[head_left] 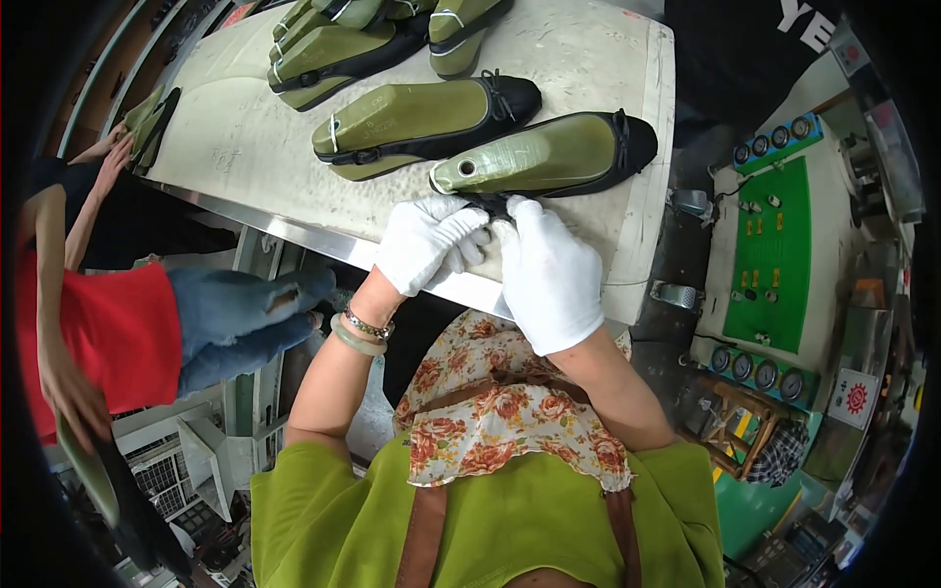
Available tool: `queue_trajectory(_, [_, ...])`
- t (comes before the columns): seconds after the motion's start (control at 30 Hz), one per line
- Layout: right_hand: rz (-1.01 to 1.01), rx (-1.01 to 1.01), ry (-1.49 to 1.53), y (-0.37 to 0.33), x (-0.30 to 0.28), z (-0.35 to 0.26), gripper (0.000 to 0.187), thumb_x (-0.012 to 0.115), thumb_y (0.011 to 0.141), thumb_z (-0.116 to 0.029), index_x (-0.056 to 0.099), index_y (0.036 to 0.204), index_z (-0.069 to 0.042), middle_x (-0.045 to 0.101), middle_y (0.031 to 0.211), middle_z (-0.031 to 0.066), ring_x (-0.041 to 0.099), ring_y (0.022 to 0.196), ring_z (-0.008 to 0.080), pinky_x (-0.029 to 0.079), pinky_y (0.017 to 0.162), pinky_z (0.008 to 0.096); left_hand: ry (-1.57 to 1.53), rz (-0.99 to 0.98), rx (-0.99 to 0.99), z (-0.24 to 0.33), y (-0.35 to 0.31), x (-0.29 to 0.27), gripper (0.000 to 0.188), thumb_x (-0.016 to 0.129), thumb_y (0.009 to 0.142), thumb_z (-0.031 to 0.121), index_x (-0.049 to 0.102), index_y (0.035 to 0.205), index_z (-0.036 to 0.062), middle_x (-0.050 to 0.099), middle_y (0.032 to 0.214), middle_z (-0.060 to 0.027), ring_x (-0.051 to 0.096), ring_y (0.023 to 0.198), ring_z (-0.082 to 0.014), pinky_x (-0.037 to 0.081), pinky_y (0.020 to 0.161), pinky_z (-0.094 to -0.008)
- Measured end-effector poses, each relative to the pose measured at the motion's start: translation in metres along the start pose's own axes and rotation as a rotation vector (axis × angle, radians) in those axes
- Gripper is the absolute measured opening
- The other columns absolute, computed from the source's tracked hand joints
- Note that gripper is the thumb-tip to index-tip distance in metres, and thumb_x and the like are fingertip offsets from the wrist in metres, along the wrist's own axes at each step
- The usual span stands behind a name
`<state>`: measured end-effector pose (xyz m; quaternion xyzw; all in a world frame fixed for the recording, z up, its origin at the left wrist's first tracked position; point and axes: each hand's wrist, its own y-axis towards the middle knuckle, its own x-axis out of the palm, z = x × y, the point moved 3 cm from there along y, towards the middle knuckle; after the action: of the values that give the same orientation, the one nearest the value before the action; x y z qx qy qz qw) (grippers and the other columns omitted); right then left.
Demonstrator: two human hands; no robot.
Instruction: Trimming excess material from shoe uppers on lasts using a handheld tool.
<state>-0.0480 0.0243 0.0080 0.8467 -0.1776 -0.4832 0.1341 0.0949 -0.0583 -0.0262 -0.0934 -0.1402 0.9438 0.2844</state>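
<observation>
My left hand (428,242), in a white glove, pinches a small black strap (487,206) at the table's near edge. My right hand (550,269), gloved in white too, has its fingers closed on the same strap from the other side. The fingers partly hide it. Just beyond lies a black flat shoe (635,147) with a bow, on a green shoe last (520,162) with a round hole at its heel end. A second black shoe (509,96) on a green last rests beside it, farther left.
Several more shoes on green lasts (343,59) lie at the far side of the pale table (245,127). To the left a person in a red top (118,333) holds a last; another in black stands beyond. A machine with gauges (769,265) stands right.
</observation>
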Motion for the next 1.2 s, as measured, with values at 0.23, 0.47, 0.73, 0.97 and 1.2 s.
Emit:
queue_trajectory(0.23, [-0.081,0.005,0.014,0.001,-0.003,0.005,0.017,0.063,0.088,-0.016,0.062,0.103,-0.007,0.065,0.079,0.0125,0.066,0.068,0.0295,0.053,0.058,0.0378,-0.012,0.009,-0.002,0.002,0.001,0.001,0.025,0.063,0.094,0.021,0.072,0.084,-0.0002,0.066,0.062,-0.0044,0.050,0.046,-0.0055,0.036,0.043,-0.0196])
queue_trajectory(0.47, [-0.115,0.003,0.074,0.000,-0.002,0.007,0.012,0.062,0.090,-0.013,0.061,0.099,-0.006,0.065,0.079,0.0137,0.066,0.069,0.0305,0.053,0.059,0.0380,0.002,0.006,0.025,0.000,-0.001,0.000,0.024,0.063,0.094,0.020,0.072,0.084,-0.0008,0.067,0.064,-0.0044,0.050,0.046,-0.0051,0.036,0.043,-0.0192])
queue_trajectory(0.73, [0.009,0.068,0.305,0.000,-0.004,0.016,0.010,0.064,0.089,-0.010,0.062,0.094,-0.002,0.068,0.087,0.0161,0.067,0.078,0.0332,0.054,0.066,0.0370,-0.007,-0.009,0.016,0.000,-0.003,0.000,0.024,0.064,0.093,0.019,0.071,0.084,-0.0018,0.067,0.064,-0.0054,0.050,0.047,-0.0051,0.038,0.044,-0.0188])
queue_trajectory(0.97, [-0.077,0.189,0.380,0.000,-0.019,0.031,0.018,0.067,0.088,-0.012,0.064,0.100,0.001,0.069,0.089,0.0179,0.069,0.080,0.0282,0.053,0.071,0.0328,-0.061,-0.020,-0.016,0.010,0.000,-0.003,0.023,0.063,0.094,0.018,0.070,0.088,-0.0027,0.070,0.071,-0.0080,0.056,0.053,-0.0077,0.043,0.050,-0.0199])
queue_trajectory(1.2, [-0.057,0.299,0.533,0.011,-0.023,0.048,0.031,0.071,0.084,-0.023,0.064,0.104,0.000,0.070,0.085,0.0137,0.067,0.077,0.0196,0.053,0.071,0.0328,-0.234,0.018,0.048,0.015,-0.001,-0.006,0.023,0.065,0.092,0.018,0.070,0.098,-0.0038,0.072,0.090,-0.0115,0.066,0.073,-0.0145,0.052,0.069,-0.0252])
